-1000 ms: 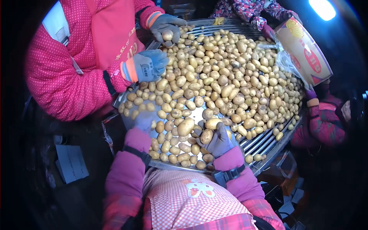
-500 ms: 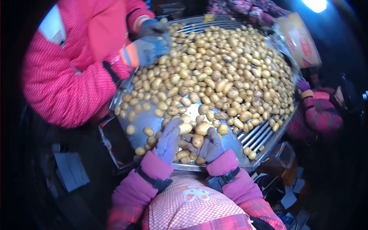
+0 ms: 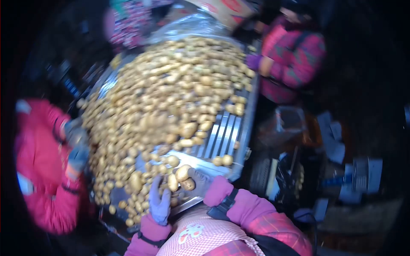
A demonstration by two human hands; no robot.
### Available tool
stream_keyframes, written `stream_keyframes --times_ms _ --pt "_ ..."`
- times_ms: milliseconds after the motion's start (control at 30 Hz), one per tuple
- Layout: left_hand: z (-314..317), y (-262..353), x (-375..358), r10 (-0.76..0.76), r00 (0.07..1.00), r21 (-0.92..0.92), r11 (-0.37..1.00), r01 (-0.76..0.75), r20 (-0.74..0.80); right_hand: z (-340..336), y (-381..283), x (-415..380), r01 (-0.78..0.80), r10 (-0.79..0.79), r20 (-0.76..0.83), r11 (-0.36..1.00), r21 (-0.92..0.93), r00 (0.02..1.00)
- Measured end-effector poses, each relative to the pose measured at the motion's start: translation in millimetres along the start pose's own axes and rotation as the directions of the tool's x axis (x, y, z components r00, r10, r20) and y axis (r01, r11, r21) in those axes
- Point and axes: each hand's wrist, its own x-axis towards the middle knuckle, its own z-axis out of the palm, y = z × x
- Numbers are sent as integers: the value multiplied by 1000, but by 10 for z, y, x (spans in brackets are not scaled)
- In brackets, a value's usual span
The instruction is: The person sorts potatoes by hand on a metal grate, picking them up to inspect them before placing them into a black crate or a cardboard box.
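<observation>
My right hand, in a greyish glove, is closed around a few potatoes just above the near edge of the table. Beside it, my left hand in a purple glove has its thumb and fingers apart and holds nothing I can make out. Between the two hands more potatoes show, partly hidden by the fingers. A large heap of potatoes covers much of the metal sorting table. Motion blurs the view.
At the left, a co-worker's gloved hands are at the heap's edge. Another person's purple glove rests at the far right side. Metal bars form the table's right part. A cardboard box and plastic sheeting lie beyond.
The view has swung to the right, so the table appears turned. My left hand has opened and come away from the potatoes, while my right hand still grips some.
</observation>
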Motion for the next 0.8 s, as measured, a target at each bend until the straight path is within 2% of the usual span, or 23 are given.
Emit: stream_keyframes --times_ms 33,67,100,133,167,200,233,267,300,333,367,400,433,467,500,533,567,633,667,733,767,800 --pt "121 146 11 -33 999 -5 999 33 43 46 -471 -214 -7 8 -6 992 124 1000" --pt "247 20 -24 -23 994 1 1000 23 107 -100 -262 -298 60 -22 -92 898 436 996" --pt "308 -251 -91 154 976 293 936 -195 157 -208 -340 -394 296 -260 -141 847 442 955" --pt "350 -458 -133 319 916 532 745 -402 244 -328 -438 -487 508 -480 -180 748 428 858" --pt "387 -563 -176 325 904 517 742 -426 278 -729 -331 -775 226 -96 -291 860 457 952" --pt "427 -651 -215 275 911 569 715 -407 306 -952 -371 -891 530 -428 -346 793 300 835" --pt "471 -766 -229 227 918 624 677 -389 326 -1427 -301 -1075 632 -659 -19 712 306 752" --pt "490 -739 -218 210 922 650 659 -379 324 -1657 -256 -1603 467 -370 -320 824 320 872" --pt "497 -705 -223 204 920 657 649 -383 335 -1717 -369 -1990 471 -203 -635 834 286 745" --pt "506 -683 -230 198 921 669 639 -381 336 -1952 -361 -2369 545 -186 -668 747 380 721" --pt "506 -709 -236 204 921 669 638 -382 331 -2304 -304 -2810 582 -399 -559 790 192 727" --pt "524 -678 -224 206 922 672 636 -380 327 -2309 -303 -3077 741 -435 -775 669 62 457" --pt "539 -620 -216 178 926 685 630 -367 333 -2371 -311 -3404 770 -280 -909 634 65 307" --pt "550 -570 -220 153 934 701 625 -344 322 -2754 -44 -3837 339 -472 -881 834 -434 32" --pt "552 -560 -212 170 935 696 629 -346 311 -2858 -98 -4165 771 -165 -981 636 -22 107" --pt "544 -545 -207 192 950 706 635 -312 247 -2986 -77 -4390 634 -233 -972 750 -190 -16" --pt "540 -531 -201 195 945 695 641 -325 262 -3270 31 -4771 791 -43 -999 612 -15 14" --pt "550 -578 -196 231 931 684 633 -363 281 -3373 19 -4987 651 -19 -988 750 -115 -153" --pt "555 -568 -194 243 935 686 635 -354 257 -3401 9 -4948 520 -50 -976 840 -155 -212" --pt "552 -556 -215 236 940 684 646 -340 245 -3487 28 -4684 99 -195 -945 969 -228 -263" --pt "558 -543 -236 248 942 679 653 -336 228 -3559 51 -4482 -178 -313 -916 945 -274 -250" --pt "555 -513 -241 278 931 682 635 -362 235 -3618 76 -4242 -448 -451 -871 831 -330 -194"
